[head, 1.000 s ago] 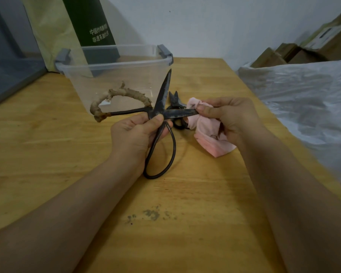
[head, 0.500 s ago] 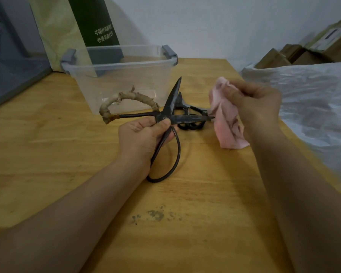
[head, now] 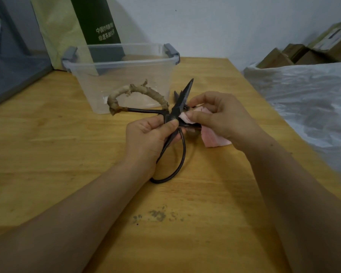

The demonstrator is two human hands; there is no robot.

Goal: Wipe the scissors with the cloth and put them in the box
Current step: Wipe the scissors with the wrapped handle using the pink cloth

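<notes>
Over grainy wooden table (head: 47,154), left hand (head: 148,134) grips dark metal scissors (head: 180,103); right hand (head: 222,119) pinches pink cloth (head: 215,138).

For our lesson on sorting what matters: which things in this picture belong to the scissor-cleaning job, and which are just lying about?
Job in hand:
scissors, gripped by the left hand
pink cloth, pinched by the right hand against a blade
clear box, behind them

Lying about:
green carton
cardboard boxes
white plastic sheet
</notes>
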